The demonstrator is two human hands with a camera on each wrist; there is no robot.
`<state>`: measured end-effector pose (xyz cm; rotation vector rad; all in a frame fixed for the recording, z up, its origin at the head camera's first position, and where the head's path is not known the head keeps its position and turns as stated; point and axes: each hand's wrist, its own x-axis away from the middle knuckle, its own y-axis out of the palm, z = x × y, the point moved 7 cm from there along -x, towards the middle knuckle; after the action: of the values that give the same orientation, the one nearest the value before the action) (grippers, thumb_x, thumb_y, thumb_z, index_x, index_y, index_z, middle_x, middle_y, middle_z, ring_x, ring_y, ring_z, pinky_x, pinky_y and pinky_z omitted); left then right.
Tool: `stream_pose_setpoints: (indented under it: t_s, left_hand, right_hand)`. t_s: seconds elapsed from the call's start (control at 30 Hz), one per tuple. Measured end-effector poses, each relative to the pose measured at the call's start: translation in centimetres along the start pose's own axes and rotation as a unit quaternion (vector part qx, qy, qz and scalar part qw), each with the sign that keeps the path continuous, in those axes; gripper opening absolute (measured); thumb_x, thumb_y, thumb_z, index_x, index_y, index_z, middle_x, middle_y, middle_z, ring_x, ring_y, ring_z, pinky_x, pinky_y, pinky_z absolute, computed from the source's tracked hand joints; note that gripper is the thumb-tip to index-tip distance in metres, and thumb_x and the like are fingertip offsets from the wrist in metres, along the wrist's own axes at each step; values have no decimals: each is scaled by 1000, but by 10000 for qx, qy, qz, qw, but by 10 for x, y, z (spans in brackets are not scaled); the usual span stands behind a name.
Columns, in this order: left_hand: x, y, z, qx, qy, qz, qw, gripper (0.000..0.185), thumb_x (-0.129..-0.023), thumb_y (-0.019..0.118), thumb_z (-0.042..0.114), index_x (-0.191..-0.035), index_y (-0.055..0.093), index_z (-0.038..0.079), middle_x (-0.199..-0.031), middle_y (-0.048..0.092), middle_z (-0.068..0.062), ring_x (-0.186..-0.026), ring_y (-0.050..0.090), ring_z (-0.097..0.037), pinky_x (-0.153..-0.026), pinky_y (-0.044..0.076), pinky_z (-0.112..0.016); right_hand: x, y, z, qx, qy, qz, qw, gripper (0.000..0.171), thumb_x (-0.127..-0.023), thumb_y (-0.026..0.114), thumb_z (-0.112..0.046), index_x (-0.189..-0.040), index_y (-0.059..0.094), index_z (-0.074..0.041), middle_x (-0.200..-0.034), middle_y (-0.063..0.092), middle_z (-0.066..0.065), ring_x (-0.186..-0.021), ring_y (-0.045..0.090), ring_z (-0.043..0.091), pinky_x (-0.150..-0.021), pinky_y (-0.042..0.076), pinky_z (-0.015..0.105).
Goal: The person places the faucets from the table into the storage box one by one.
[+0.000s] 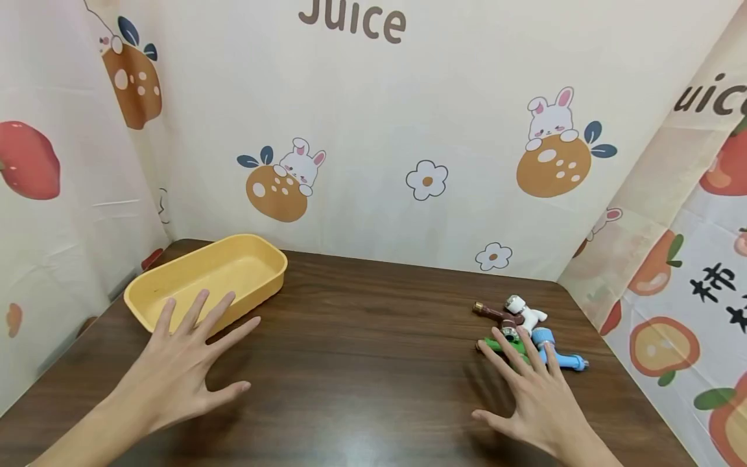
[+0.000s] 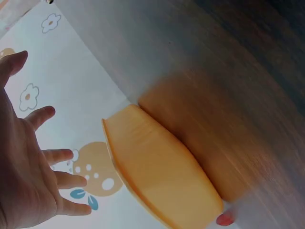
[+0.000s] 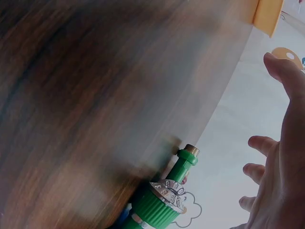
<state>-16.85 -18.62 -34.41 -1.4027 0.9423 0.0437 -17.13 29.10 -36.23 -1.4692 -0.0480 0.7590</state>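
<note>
My left hand (image 1: pixel 175 370) hovers with spread fingers in front of a yellow plastic basin (image 1: pixel 265 285), holding nothing. In the left wrist view the same basin (image 2: pixel 162 171) stands beyond the fingers. On the right, my right hand (image 1: pixel 539 399) is stretched out, fingers apart, over the near side of a small group of taps. The group has a white tap (image 1: pixel 530 316), a brown tap (image 1: pixel 496 314), a blue tap (image 1: pixel 560 357) and a green tap (image 1: pixel 496 344), partly hidden by the fingers. In the right wrist view the green tap (image 3: pixel 157 205) lies apart from the hand.
A dark wood-grain table (image 1: pixel 362 350) carries everything. Printed cloth (image 1: pixel 362 130) with fruit, rabbits and flowers stands along the back, left and right sides. The basin sits at the back left corner, the taps near the right edge.
</note>
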Motion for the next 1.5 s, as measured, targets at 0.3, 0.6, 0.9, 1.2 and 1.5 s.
stream_pose_setpoints:
  t_s: [0.3, 0.6, 0.9, 1.2, 1.5]
  left_hand:
    - [-7, -3, -6, -9, -15, 71, 10000, 79, -94, 32, 84, -147, 52, 29, -154, 44, -19, -134, 42, -55, -106, 27, -78]
    - [-4, -10, -15, 47, -173, 233, 9996, 74, -98, 28, 79, -146, 53, 28, -148, 48, -21, -130, 46, -51, -102, 32, -72]
    - [2, -9, -24, 72, -424, -28, 9991, 69, -99, 42, 73, -144, 55, 23, -149, 49, -20, -132, 47, -47, -104, 36, -68]
    - [10, -21, -56, 130, -1129, -44, 9935, 57, -97, 63, 55, -138, 59, 15, -142, 52, -24, -118, 54, -51, -90, 44, -72]
    - [24, -5, -90, -423, -1509, -329, 9871, 65, -93, 62, 62, -134, 58, 11, -143, 44, -25, -128, 42, -52, -93, 30, -78]
  right_hand:
    - [3, -5, 9, -71, 298, -147, 9994, 98, -76, 75, -74, -157, 43, -29, -169, 28, 0, -160, 1, 28, -125, -7, 65]
    - [1, -5, 14, -55, 452, -187, 9988, 88, -79, 74, -71, -152, 50, -27, -161, 43, 8, -159, 10, 27, -113, 26, 79]
    - [-5, -10, 20, -27, 419, 48, 9991, 77, -82, 75, -65, -142, 61, -18, -148, 55, 15, -137, 47, 43, -100, 48, 67]
    - [-10, -6, 27, -8, 406, 212, 9989, 81, -83, 74, -66, -146, 58, -18, -149, 55, 13, -134, 50, 44, -96, 51, 66]
    - [-2, -6, 43, 133, 613, 114, 9980, 85, -81, 73, -70, -148, 54, -22, -151, 52, 14, -140, 40, 42, -104, 39, 68]
